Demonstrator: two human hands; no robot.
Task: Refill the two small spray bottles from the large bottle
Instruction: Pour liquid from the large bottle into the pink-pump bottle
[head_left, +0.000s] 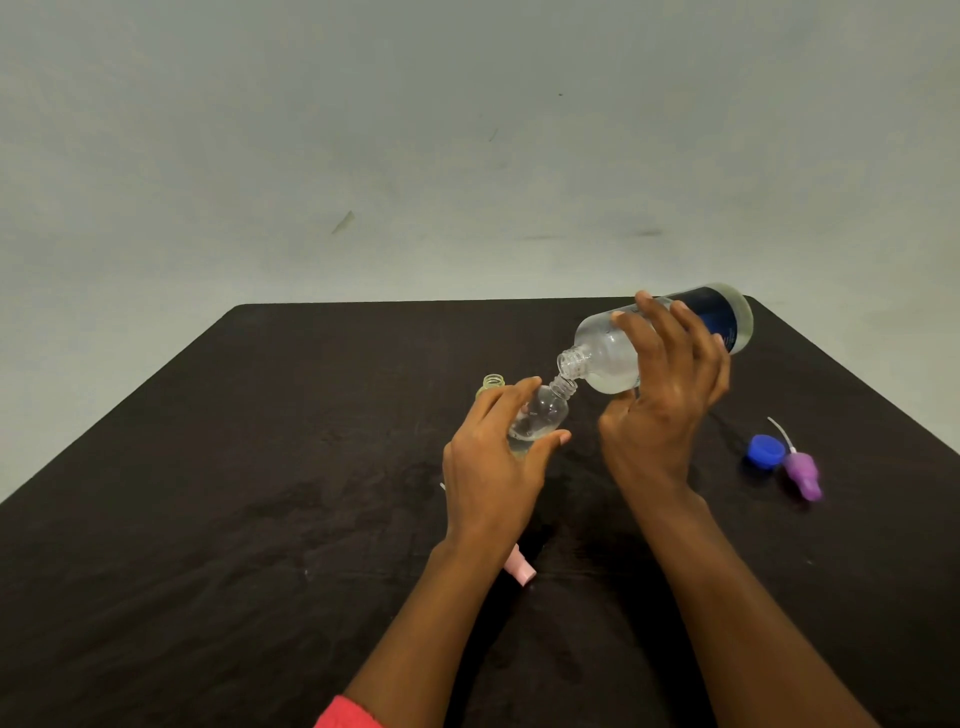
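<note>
My right hand (667, 400) grips the large clear bottle (605, 356) with a dark blue label, tipped down to the left with its open neck low. Its mouth sits just above the open neck of a small clear bottle (545, 410), which my left hand (493, 462) holds tilted toward it. A little clear liquid lies in the small bottle. Behind my left hand stands a second small bottle (492, 383), yellowish and uncapped, mostly hidden by my fingers.
A blue cap (766, 451) and a purple spray head (802, 474) with its tube lie at the right of the black table (260, 467). A pink spray head (521, 570) peeks out under my left wrist. A pale wall rises behind the table's far edge.
</note>
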